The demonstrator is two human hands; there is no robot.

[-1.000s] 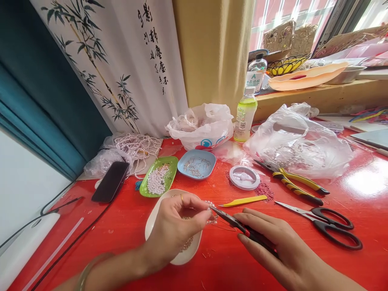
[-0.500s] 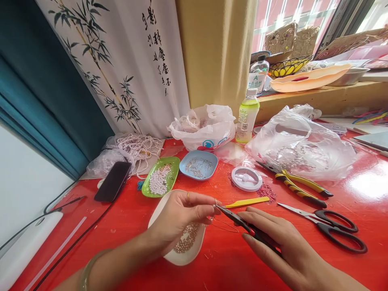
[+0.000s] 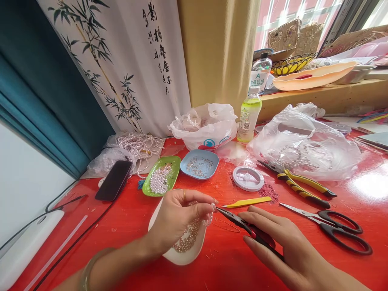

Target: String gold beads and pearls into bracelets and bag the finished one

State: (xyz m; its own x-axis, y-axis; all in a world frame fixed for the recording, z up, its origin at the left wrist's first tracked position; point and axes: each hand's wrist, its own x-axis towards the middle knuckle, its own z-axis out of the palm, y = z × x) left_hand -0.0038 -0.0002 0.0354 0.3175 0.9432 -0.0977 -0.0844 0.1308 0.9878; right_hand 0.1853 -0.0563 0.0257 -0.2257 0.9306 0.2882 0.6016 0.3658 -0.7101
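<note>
Between thumb and forefinger, my left hand (image 3: 178, 216) pinches a small piece strung with white pearl beads (image 3: 208, 219), which dangles below the fingertips. My right hand (image 3: 281, 238) grips black-handled needle-nose pliers (image 3: 239, 220) with a bit of red near the joint. The plier tips point left and end close beside the left fingertips; whether they touch the beadwork I cannot tell. Under my left hand is a white dish (image 3: 189, 258) of gold-coloured beads (image 3: 185, 239), partly hidden by the hand.
Behind the hands lie a green tray (image 3: 147, 190) of pearls, a blue dish (image 3: 184, 155) of small metal pins, a white round case (image 3: 248, 178) and yellow tweezers (image 3: 248, 202). Scissors (image 3: 327, 224) and yellow-black pliers (image 3: 298, 186) rest at right. A phone (image 3: 113, 180) is left.
My left fingers have turned slightly, and more of the hanging pearl beads shows now. The plier tips have come a little away from the left fingertips. The view has shifted slightly.
</note>
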